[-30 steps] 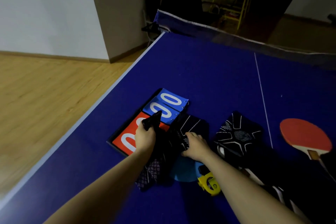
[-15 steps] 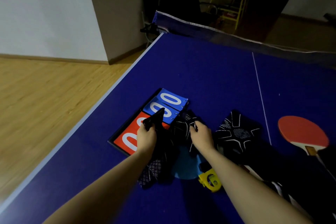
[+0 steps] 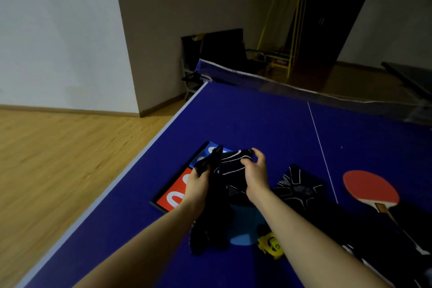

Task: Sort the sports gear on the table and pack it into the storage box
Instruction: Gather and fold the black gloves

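Lying flat on the blue table (image 3: 268, 128) near its left edge: a flip scoreboard (image 3: 174, 196), red cards with white zeros at the near end, blue cards at the far end, partly hidden by cloth and hand. Gripping a fold of black fabric just above those cards: left hand (image 3: 197, 188), fingers curled round the cloth, knuckles toward the camera. Stretched between both hands: a black knee sleeve (image 3: 230, 163) with white line pattern, lifted off the table surface, its lower part hanging down dark between the forearms toward a netted hem near the table. Pinching the far edge of that sleeve: right hand (image 3: 256, 176), thumb and fingers closed on the fabric, wrist bent upward. Peeking out beneath the hanging cloth: a light-blue rounded object (image 3: 243, 238), kind not clear. Just beside it, partly under the right forearm: a small yellow object (image 3: 270, 244), too blurred to name. Lying flat right of the right hand: a second black patterned sleeve (image 3: 298, 188), apart from the held one. Resting further right: a red table tennis paddle (image 3: 370, 186), handle pointing toward the near right, next to dark gear at the frame edge. No storage box visible.
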`<state>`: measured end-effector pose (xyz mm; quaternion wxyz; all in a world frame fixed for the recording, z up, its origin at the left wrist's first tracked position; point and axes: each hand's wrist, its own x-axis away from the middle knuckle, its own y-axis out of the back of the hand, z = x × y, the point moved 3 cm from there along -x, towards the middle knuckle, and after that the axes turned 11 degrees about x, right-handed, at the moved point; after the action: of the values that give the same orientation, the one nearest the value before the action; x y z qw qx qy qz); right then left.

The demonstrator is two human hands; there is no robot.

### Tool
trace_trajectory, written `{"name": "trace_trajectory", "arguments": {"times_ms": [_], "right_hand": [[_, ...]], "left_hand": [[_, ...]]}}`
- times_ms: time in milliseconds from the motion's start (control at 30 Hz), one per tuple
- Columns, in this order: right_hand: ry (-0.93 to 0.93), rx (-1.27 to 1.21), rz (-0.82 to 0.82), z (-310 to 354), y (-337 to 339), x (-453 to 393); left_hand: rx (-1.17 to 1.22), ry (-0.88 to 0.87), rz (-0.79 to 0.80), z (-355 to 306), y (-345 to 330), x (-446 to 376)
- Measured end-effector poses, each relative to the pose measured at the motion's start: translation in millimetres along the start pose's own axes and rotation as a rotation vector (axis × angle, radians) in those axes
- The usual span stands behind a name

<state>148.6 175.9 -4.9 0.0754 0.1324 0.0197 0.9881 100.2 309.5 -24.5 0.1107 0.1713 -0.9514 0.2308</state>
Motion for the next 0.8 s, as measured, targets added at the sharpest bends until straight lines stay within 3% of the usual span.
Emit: {"name": "trace_trajectory", "arguments": {"times_ms": [67,300,400,500,600,800], "right_hand": [[-0.012,0.014,0.003,3,-6,6],[0.065,0.442,0.128,-5,-19,12],[0.195,0.807,0.018,1,-10,11],[0.421,0.935,-0.039,15,-2,16],[0.495,0.886,0.006,23,1,20],[0.490,0.471,0.037,38,12,28]], "left_hand": [[0.039,0.016,0.048,-5,-4,4],[0.223,0.098,0.113,-14,-13,13],[0.225,0.112,0.102,-15,-12,14],[0.192,0.117,0.109,-16,-13,14],[0.172,0.121,0.129,-22,-17,13],[0.290,0.137,0.121,-34,-14,16]]}}
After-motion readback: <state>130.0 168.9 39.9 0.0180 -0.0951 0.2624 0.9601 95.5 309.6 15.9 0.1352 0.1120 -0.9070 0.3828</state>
